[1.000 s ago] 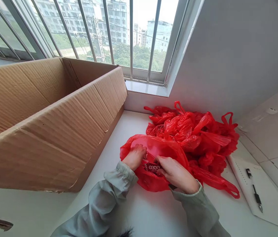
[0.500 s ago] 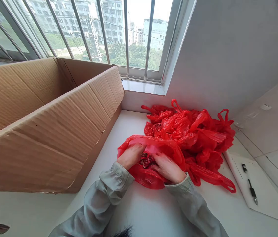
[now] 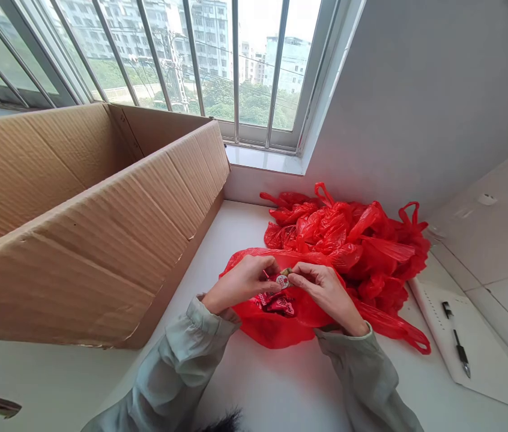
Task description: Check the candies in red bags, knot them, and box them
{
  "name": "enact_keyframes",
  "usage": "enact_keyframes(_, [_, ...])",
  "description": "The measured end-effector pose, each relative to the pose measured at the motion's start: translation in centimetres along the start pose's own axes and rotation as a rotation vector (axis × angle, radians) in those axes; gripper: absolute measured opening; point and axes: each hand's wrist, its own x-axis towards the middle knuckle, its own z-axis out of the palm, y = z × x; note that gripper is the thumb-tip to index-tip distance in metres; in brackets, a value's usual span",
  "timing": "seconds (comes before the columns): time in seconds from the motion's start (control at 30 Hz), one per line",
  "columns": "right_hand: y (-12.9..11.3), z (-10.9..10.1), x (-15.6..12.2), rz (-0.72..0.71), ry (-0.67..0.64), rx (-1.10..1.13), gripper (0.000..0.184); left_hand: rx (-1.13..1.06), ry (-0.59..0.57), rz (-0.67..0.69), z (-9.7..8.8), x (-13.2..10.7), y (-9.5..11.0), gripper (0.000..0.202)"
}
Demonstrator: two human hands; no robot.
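Note:
Above the mouth of an opened red plastic bag (image 3: 272, 333), my left hand (image 3: 245, 281) and my right hand (image 3: 328, 294) pinch a small wrapped candy (image 3: 283, 280) between them. Its wrapper has gold-coloured ends and a round white and red print. The fingertips of both hands are closed on its opposite sides. Inside the bag, just below my fingers, lie several red packets (image 3: 281, 305) with pale lettering; how deep the contents go is hidden.
A pile of red plastic bags (image 3: 348, 231) lies behind and to the right, against the wall. On the left stands a large open cardboard box (image 3: 101, 234). A black pen (image 3: 456, 339) rests on a white notebook (image 3: 483, 360) at right. A barred window (image 3: 258, 90) is behind.
Both hands have risen from inside the bag and come together, now holding the small candy between them. Red packets show more clearly in the bag. The view has shifted slightly.

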Motion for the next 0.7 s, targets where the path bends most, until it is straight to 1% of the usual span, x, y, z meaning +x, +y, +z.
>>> enact_keyframes(0.13, [-0.7, -0.3, -0.3, -0.002, 0.026, 0.048, 0.022, -0.059, -0.016, -0.021, -0.5, 0.0, 0.7, 0.016])
enact_keyframes(0.27, [-1.3, 0.3, -0.3, 0.006, -0.002, 0.123, 0.017, -0.04, 0.005, -0.045, -0.4, -0.1, 1.0, 0.015])
enact_keyframes(0.33, [-1.3, 0.7, -0.2, 0.007, 0.027, 0.119, 0.019, -0.017, 0.018, -0.059, -0.3, -0.1, 1.0, 0.018])
enact_keyframes(0.47, [-1.0, 1.3, 0.1, 0.002, 0.1, 0.103, 0.02, 0.019, 0.049, -0.099, -0.2, 0.1, 0.8, 0.009])
enact_keyframes(0.53, [-1.0, 1.6, 0.2, -0.001, 0.139, 0.085, 0.02, 0.059, 0.083, -0.121, -0.1, 0.2, 0.7, 0.01])
enact_keyframes(0.6, [-1.1, 1.8, 0.2, -0.001, 0.166, 0.058, 0.02, 0.123, 0.124, -0.138, 0.0, 0.1, 0.7, 0.015])
enact_keyframes(0.7, [-1.4, 1.8, 0.0, 0.002, 0.187, -0.001, 0.022, 0.26, 0.171, -0.143, -0.3, -0.7, 1.4, 0.019])
